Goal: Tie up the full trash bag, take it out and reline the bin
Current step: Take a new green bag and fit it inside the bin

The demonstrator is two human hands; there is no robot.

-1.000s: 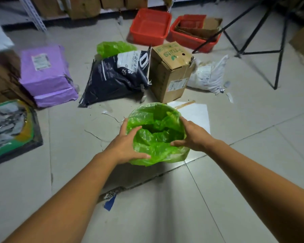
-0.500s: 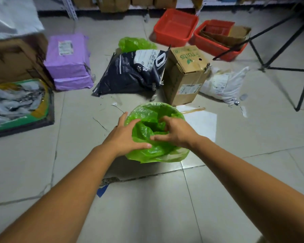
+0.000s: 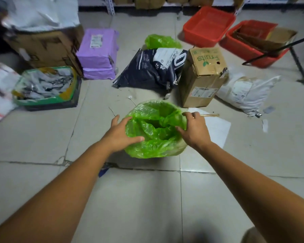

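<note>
Head view looks down on a grey tiled floor [image 3: 147, 199] with cracked joints. Along the far side lie a large cardboard box [image 3: 42, 48], a black printed sack [image 3: 147, 74], a purple parcel [image 3: 97, 55], a "Fruits" carton [image 3: 202, 76], two red baskets [image 3: 207, 27] [image 3: 249, 44], a white mailer bag [image 3: 247, 92], a green-rimmed crate [image 3: 42, 102] of grey packets and a bulging green bag [image 3: 161, 41].

Near the middle stands the bin [image 3: 182, 146], upright, long axis vertical, round mouth facing up at the camera. Its green liner [image 3: 154, 149] is folded over the rim and hangs down the outside. Inside, the plastic sags in slack creases around a dark hollow.

The "Fruits" carton sits just beyond the bin's far right edge and the black sack near its far edge. A white paper sheet [image 3: 218, 130] lies on the tiles just beside its right side, with a thin wooden stick [image 3: 210, 115] at the sheet's far edge. To the left and toward the person the tiles are bare, apart from a small blue scrap [image 3: 103, 171].

The left hand [image 3: 119, 134] spans the liner's left rim, thumb laid across the overhanging plastic and fingers wrapped round the outside. The right hand [image 3: 195, 130] grasps the right rim, fingers curled over it and thumb hooked inside the liner.
</note>
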